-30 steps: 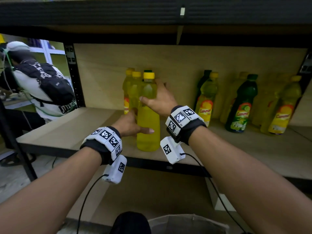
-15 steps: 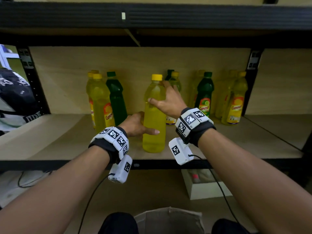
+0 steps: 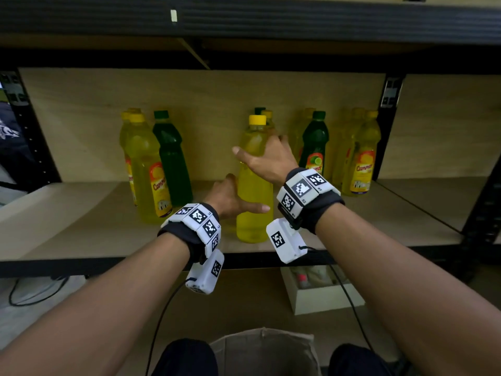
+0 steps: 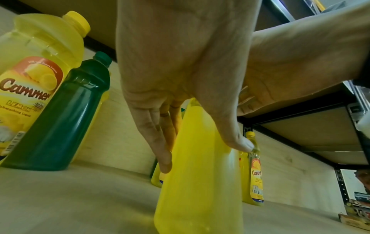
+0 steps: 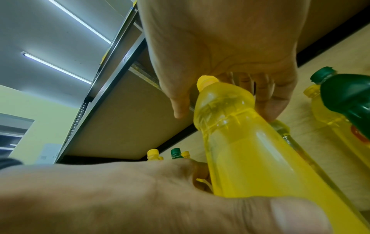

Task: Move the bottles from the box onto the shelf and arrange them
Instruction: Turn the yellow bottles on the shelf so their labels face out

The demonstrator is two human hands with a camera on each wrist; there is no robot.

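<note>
Both hands, left hand [image 3: 230, 198] low and right hand [image 3: 267, 158] high, still grip the unlabelled yellow plastic bottle [image 3: 253, 202]. It has slid rightwards along the wooden shelf [image 3: 81, 234], near its front edge, towards the middle bottle group; placement looks nearly done.

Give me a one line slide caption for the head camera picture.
Both hands, left hand and right hand, grip a yellow bottle standing on the shelf among other bottles.

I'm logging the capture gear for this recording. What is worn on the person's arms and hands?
Both forearms are bare, no sleeves or gloves. Each wrist has a dark band topped with white blocks bearing black square-pattern markers. A white camera module with its own marker hangs under each wrist, trailing a thin black cable.
</note>
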